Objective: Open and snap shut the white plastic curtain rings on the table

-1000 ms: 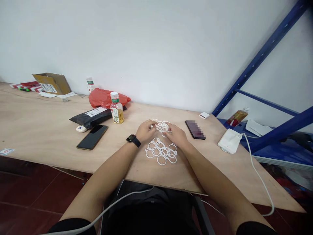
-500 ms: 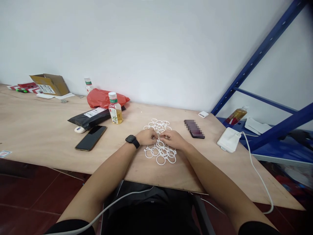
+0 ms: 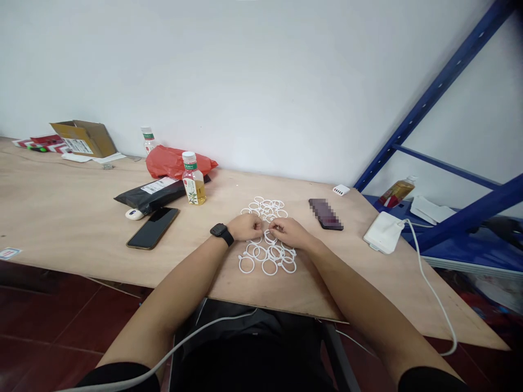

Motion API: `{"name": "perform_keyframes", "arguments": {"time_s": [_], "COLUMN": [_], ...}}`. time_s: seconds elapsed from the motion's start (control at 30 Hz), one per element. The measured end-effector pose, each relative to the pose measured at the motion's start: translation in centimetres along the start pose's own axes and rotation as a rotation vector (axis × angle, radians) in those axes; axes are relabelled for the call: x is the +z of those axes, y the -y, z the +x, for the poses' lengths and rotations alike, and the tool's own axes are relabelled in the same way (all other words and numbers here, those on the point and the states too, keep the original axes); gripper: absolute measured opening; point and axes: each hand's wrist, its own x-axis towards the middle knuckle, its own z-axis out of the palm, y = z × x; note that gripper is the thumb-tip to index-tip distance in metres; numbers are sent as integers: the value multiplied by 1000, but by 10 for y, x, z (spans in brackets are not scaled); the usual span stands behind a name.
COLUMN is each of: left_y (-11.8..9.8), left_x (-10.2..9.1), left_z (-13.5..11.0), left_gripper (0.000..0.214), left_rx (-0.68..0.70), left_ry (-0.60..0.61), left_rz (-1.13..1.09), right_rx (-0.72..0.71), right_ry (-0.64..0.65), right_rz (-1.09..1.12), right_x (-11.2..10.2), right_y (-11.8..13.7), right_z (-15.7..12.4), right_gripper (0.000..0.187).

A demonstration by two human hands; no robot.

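Two clusters of white plastic rings lie on the wooden table (image 3: 61, 212). The far cluster (image 3: 265, 207) sits loose beyond my hands. The near cluster (image 3: 267, 258) lies just under and in front of them. My left hand (image 3: 245, 226), with a black watch on the wrist, is closed in a pinch beside my right hand (image 3: 288, 231), also pinched. Fingertips of both hands meet over a white ring (image 3: 265, 233) at the top of the near cluster; the grip itself is small and partly hidden.
A black phone (image 3: 152, 227) and a small drink bottle (image 3: 193, 186) lie to the left, with a black parcel (image 3: 151, 194) and red bag (image 3: 175, 161) behind. Another phone (image 3: 326, 213) and a white charger (image 3: 383, 232) with cable are right. Blue shelving (image 3: 441, 87) stands at the far right.
Both hands drew back from the far ring cluster toward me and now pinch together over the near cluster. The near cluster has shifted slightly.
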Motion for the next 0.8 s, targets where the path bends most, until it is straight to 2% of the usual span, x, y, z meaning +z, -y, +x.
{"name": "perform_keyframes", "arguments": {"time_s": [0.2,0.33,0.4,0.53,0.8], "left_y": [-3,-7,-10,-14,-19], "left_x": [1,1,0,-1,1], "left_z": [-1,0,1,1,1], "left_gripper": [29,37,32,16,22], "left_rx": [-23,132,223,287,336], "left_ry": [-32,-232,-286,-259,-299], "left_rz": [-175,-137,-147,-162,-167], "right_rx": [81,176,225,285,358], "right_ry": [-121,-176,-194,-207,-202], "right_rz": [57,197,295,480,700], "right_x": [0,5,9,15,14], "right_y": [0,-4,-7,-11,-9], "right_z": [-1,1,3,7,9], "right_gripper": [11,13,13,14,17]}}
